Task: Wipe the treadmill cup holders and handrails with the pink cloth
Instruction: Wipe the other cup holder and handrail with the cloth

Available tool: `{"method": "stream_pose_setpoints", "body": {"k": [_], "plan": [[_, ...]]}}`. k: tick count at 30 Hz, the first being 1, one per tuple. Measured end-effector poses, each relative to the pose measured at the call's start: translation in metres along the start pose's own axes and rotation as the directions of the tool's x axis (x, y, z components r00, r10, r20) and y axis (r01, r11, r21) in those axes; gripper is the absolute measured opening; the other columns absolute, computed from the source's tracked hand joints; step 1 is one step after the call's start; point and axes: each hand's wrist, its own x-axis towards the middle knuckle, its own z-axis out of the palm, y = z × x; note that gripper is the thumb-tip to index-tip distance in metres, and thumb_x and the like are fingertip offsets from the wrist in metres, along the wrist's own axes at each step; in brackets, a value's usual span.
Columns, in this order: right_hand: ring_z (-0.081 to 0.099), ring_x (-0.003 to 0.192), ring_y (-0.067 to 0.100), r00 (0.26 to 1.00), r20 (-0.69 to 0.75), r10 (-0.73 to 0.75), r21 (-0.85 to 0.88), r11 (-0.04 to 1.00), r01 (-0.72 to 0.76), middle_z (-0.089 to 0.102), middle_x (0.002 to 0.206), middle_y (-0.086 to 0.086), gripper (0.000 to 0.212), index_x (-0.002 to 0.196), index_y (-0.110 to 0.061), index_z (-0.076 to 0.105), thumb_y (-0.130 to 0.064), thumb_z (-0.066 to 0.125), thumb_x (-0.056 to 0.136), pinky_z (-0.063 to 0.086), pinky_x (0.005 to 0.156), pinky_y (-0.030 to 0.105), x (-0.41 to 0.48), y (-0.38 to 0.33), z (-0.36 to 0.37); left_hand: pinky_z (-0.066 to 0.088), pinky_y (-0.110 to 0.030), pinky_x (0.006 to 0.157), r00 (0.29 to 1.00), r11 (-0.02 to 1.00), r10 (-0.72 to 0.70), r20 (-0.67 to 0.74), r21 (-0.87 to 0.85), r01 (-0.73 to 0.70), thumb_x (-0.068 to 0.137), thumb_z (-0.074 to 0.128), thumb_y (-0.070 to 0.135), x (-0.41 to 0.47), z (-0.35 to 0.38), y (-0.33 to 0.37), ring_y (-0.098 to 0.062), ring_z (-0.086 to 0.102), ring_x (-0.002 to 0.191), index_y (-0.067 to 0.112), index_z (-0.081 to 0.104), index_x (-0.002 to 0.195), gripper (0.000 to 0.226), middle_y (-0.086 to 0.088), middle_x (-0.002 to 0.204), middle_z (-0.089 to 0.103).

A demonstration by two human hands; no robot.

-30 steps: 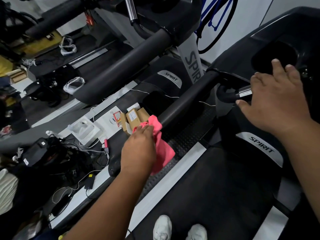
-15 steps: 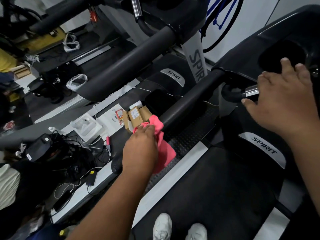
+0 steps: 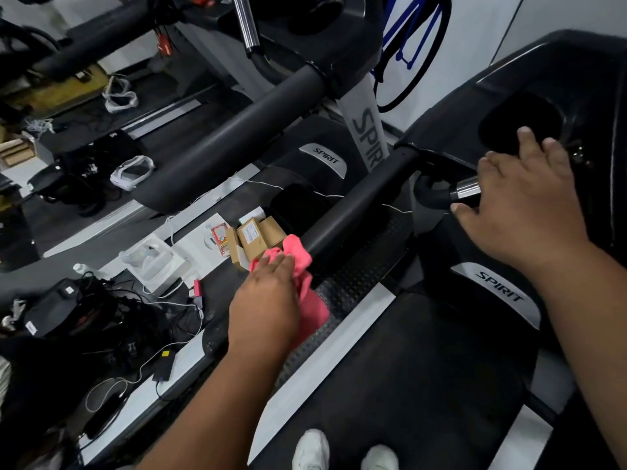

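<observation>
My left hand [image 3: 264, 300] grips the pink cloth [image 3: 300, 257] over the lower end of the black left handrail [image 3: 356, 205]. Part of the cloth hangs down to the right of the hand. My right hand [image 3: 522, 205] rests with spread fingers on the console edge, its thumb below the chrome-tipped pulse grip [image 3: 441, 195]. Just beyond the fingertips is the dark oval cup holder [image 3: 519, 120]. The part of the handrail under my left hand is hidden.
A second treadmill's handrail [image 3: 237, 144] runs parallel on the left. Between the machines lie cardboard boxes [image 3: 254, 237], a white package [image 3: 152, 262], cables and black gear [image 3: 68, 307]. My white shoes [image 3: 342, 451] stand on the belt [image 3: 407, 368].
Both hands stay where they were, on the handrail and on the console. Only the view has shifted slightly.
</observation>
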Motion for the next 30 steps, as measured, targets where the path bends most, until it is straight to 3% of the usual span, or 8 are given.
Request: {"method": "stream_pose_setpoints", "body": {"k": [5, 8, 13, 17, 21, 25, 28, 30], "plan": [[0.017, 0.147, 0.037, 1.000, 0.020, 0.008, -0.007, 1.000, -0.008, 0.052, 0.140, 0.016, 0.076, 0.135, 0.000, 0.051, -0.058, 0.049, 0.085, 0.007, 0.119, 0.050, 0.000, -0.003, -0.004, 0.057, -0.049, 0.079, 0.997, 0.999, 0.024, -0.070, 0.034, -0.022, 0.088, 0.054, 0.030, -0.035, -0.010, -0.021, -0.036, 0.067, 0.108, 0.006, 0.072, 0.108, 0.036, -0.017, 0.115, 0.070], [0.016, 0.147, 0.035, 0.999, 0.035, 0.028, -0.002, 1.000, -0.028, 0.050, 0.142, 0.014, 0.078, 0.137, -0.002, 0.049, -0.060, 0.046, 0.086, 0.006, 0.120, 0.049, 0.001, -0.004, -0.007, 0.051, -0.046, 0.094, 0.999, 0.999, -0.037, -0.034, 0.030, 0.038, 0.091, 0.061, 0.031, -0.022, -0.005, -0.015, -0.032, 0.059, 0.122, 0.010, 0.069, 0.117, 0.034, -0.013, 0.127, 0.065], [0.016, 0.148, 0.035, 0.999, 0.033, 0.019, 0.007, 1.000, -0.019, 0.050, 0.142, 0.014, 0.077, 0.138, -0.002, 0.049, -0.059, 0.045, 0.086, 0.006, 0.121, 0.049, 0.000, -0.002, -0.007, 0.036, -0.038, 0.110, 1.000, 1.000, 0.014, 0.012, 0.003, -0.014, 0.097, 0.052, 0.020, 0.005, -0.001, 0.007, -0.025, 0.043, 0.138, 0.016, 0.056, 0.137, 0.040, -0.007, 0.145, 0.051], [0.017, 0.147, 0.036, 0.999, 0.039, 0.011, 0.008, 1.000, -0.012, 0.052, 0.141, 0.015, 0.076, 0.137, -0.001, 0.050, -0.058, 0.046, 0.086, 0.007, 0.121, 0.049, 0.001, -0.002, -0.007, 0.044, -0.044, 0.103, 0.999, 0.998, 0.016, 0.049, 0.053, -0.018, 0.089, 0.065, 0.029, -0.021, -0.009, -0.012, -0.028, 0.048, 0.134, 0.014, 0.061, 0.131, 0.045, -0.009, 0.141, 0.055], [0.017, 0.147, 0.036, 0.999, 0.040, 0.007, 0.009, 1.000, -0.007, 0.052, 0.140, 0.015, 0.076, 0.136, 0.000, 0.050, -0.057, 0.047, 0.086, 0.007, 0.121, 0.050, 0.000, -0.002, -0.006, 0.049, -0.050, 0.098, 0.999, 0.997, 0.038, 0.017, 0.064, -0.039, 0.077, 0.079, 0.022, -0.031, -0.003, -0.022, -0.035, 0.056, 0.125, 0.005, 0.066, 0.122, 0.050, -0.018, 0.128, 0.064], [0.016, 0.148, 0.036, 0.999, 0.039, 0.009, -0.005, 1.000, -0.009, 0.051, 0.141, 0.015, 0.077, 0.138, -0.001, 0.049, -0.058, 0.044, 0.087, 0.006, 0.121, 0.049, -0.001, -0.003, -0.006, 0.043, -0.042, 0.105, 0.998, 0.997, 0.053, 0.035, 0.053, -0.055, 0.095, 0.056, 0.038, 0.008, 0.002, -0.002, -0.025, 0.047, 0.135, 0.019, 0.054, 0.137, 0.046, -0.006, 0.144, 0.052], [0.016, 0.148, 0.035, 1.000, 0.028, 0.007, -0.009, 1.000, -0.007, 0.051, 0.141, 0.015, 0.076, 0.137, -0.001, 0.049, -0.058, 0.044, 0.087, 0.006, 0.121, 0.049, -0.001, -0.002, -0.004, 0.047, -0.042, 0.096, 0.995, 1.000, 0.016, 0.095, 0.023, -0.018, 0.091, 0.034, 0.044, 0.010, -0.007, 0.002, -0.030, 0.055, 0.126, 0.018, 0.056, 0.133, 0.054, -0.007, 0.140, 0.056], [0.017, 0.147, 0.036, 1.000, 0.016, 0.003, 0.001, 1.000, -0.003, 0.052, 0.140, 0.015, 0.076, 0.136, 0.000, 0.050, -0.057, 0.045, 0.087, 0.006, 0.121, 0.049, -0.001, -0.001, -0.004, 0.051, -0.043, 0.087, 0.995, 0.998, -0.022, 0.093, 0.056, 0.016, 0.092, 0.038, 0.041, -0.006, -0.017, -0.005, -0.033, 0.062, 0.113, 0.014, 0.061, 0.127, 0.050, -0.010, 0.133, 0.062]]}}
